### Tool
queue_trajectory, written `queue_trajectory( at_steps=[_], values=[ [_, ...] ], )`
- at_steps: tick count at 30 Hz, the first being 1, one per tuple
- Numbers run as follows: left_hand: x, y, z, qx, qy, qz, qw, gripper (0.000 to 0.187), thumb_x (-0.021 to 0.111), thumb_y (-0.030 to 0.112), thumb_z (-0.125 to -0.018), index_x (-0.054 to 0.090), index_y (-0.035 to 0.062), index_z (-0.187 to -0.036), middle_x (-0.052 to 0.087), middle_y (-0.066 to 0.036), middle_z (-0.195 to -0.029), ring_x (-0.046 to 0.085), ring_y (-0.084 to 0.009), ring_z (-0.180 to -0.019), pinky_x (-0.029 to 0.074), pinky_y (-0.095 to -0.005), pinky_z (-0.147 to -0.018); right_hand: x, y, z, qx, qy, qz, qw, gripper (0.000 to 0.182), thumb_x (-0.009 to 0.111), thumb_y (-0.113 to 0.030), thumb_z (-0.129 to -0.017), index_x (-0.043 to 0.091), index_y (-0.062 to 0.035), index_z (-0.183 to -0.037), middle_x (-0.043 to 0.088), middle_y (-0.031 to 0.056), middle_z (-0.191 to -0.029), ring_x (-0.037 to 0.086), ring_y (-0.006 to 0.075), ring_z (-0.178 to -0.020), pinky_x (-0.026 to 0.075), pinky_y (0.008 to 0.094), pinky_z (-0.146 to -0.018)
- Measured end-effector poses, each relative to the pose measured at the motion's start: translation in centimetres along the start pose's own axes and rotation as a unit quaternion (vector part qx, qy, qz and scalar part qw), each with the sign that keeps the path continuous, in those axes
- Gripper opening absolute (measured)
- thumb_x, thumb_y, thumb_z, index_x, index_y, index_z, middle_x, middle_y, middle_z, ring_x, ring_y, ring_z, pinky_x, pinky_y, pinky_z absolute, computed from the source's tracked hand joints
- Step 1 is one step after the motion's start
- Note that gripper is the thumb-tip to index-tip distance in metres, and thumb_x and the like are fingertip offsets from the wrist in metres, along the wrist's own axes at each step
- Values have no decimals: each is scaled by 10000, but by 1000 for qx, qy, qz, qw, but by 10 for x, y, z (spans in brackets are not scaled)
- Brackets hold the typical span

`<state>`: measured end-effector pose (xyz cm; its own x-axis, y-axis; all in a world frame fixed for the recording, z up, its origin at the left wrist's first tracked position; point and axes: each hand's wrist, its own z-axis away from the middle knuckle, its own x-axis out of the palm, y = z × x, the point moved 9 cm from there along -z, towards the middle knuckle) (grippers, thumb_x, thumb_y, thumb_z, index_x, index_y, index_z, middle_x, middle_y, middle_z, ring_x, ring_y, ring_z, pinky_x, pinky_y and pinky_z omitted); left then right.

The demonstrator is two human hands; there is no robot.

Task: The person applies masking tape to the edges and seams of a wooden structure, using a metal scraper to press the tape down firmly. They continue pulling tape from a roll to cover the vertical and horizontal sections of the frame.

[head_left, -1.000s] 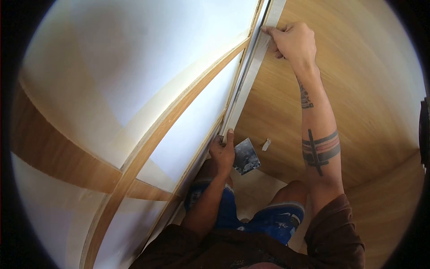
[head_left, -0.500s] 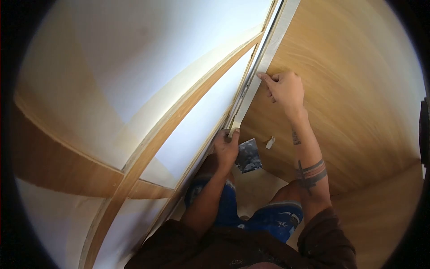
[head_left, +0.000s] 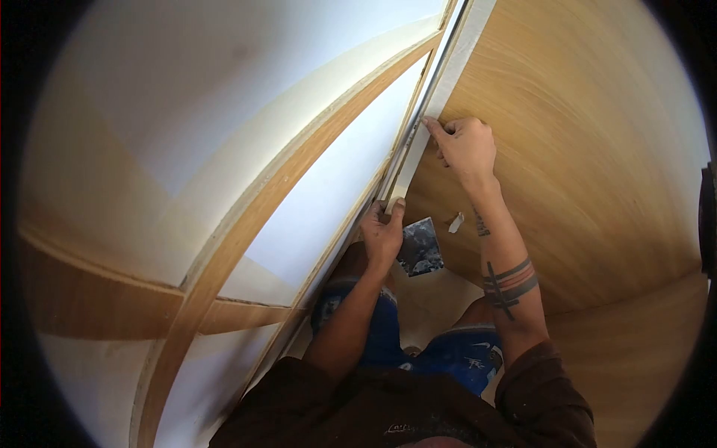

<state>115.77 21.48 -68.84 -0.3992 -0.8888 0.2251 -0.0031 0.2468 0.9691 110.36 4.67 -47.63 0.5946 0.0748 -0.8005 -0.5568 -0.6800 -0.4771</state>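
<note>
A long pale strip of what looks like masking tape (head_left: pixel 452 72) runs down the edge of the wood-grain panel, beside a narrow metal-looking channel (head_left: pixel 413 136). My left hand (head_left: pixel 383 231) is closed at its lower end, with thumb and fingers pinching the strip. Higher up, the thumb of my right hand (head_left: pixel 469 145) rests on the strip near the channel, its other fingers curled in. What lies under those curled fingers is partly hidden.
To the left stands a white panel (head_left: pixel 321 175) with raised wooden bars (head_left: pixel 280 179). The wood-grain panel (head_left: pixel 590 142) rises on the right. Below my hands lie a dark, smudged square plate (head_left: pixel 422 248) and a small pale scrap (head_left: pixel 456 222). My knees are close beneath.
My right hand sits slightly further left in view, its thumb still at the strip. My left hand appears a little higher, still pinching the lower end. The view has shifted slightly.
</note>
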Motion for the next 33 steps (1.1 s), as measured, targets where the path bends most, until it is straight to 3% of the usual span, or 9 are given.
queue_trajectory(
  at_steps=[11, 19, 33],
  values=[
    [0, 2, -1, 6, 0, -8, 1000, 334, 764, 268, -952, 728, -57, -1019, 738, -114, -889, 654, -166, -834, 528, -342, -799, -1, -1, 2, 20, -8, -7, 1000, 534, 722, -508, -914, 757, -51, -641, 661, 90, -530, 712, 290, -574, 580, 416, -642],
    [0, 6, 0, 29, 9, 6, 1000, 292, 769, 250, -954, 730, -39, -979, 711, -63, -813, 625, -113, -744, 515, -309, -705, 2, 3, 0, 29, -9, -8, 1000, 512, 711, -492, -924, 762, -57, -658, 671, 88, -542, 722, 287, -593, 585, 417, -661],
    [0, 5, -1, 28, 6, -13, 999, 293, 773, 243, -949, 727, -47, -955, 722, -95, -836, 643, -143, -765, 524, -332, -727, 3, 2, 1, 30, -16, -12, 999, 526, 713, -489, -929, 757, -45, -651, 673, 90, -544, 724, 285, -595, 588, 407, -665]
  ],
)
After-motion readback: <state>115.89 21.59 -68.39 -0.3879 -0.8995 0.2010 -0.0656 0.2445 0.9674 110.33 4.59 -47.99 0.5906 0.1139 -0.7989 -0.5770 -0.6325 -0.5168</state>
